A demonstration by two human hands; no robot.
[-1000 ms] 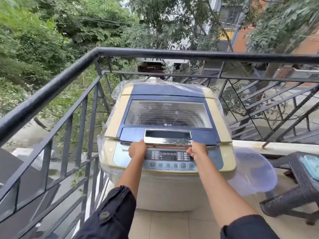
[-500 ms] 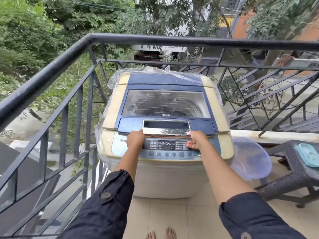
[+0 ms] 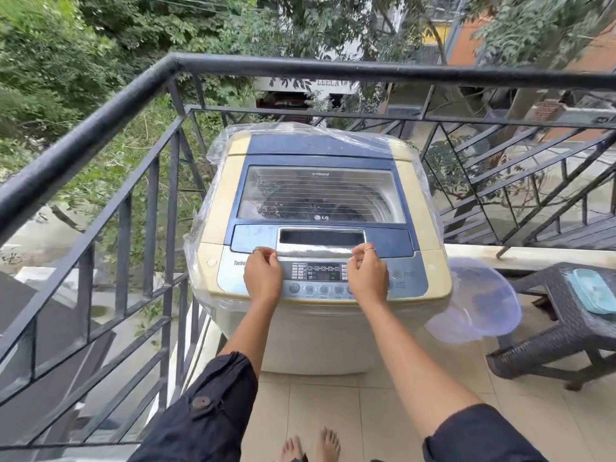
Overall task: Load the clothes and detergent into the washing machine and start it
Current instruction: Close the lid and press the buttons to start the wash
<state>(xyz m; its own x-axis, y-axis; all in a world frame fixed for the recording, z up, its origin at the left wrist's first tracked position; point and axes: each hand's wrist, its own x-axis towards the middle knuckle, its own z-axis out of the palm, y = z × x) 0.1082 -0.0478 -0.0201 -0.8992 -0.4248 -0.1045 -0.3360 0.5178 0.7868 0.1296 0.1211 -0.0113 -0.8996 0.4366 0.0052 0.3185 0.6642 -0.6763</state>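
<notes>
Now both hands, left hand (image 3: 262, 276) and right hand (image 3: 366, 278), pinch the washing machine's (image 3: 320, 195) lid handle (image 3: 320, 251).

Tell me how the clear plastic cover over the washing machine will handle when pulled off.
The plastic cover looks thin and wrinkled, so probably floppy and light. Its glossy sheen suggests slipperiness. It drapes loosely over the washing machine, so it may cling or snag on corners.

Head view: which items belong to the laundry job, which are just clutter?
In play:
washing machine, lid shut
lid handle
left hand and right hand, both at the handle

Lying about:
clear plastic lid
wicker stool
teal container
railing
</notes>
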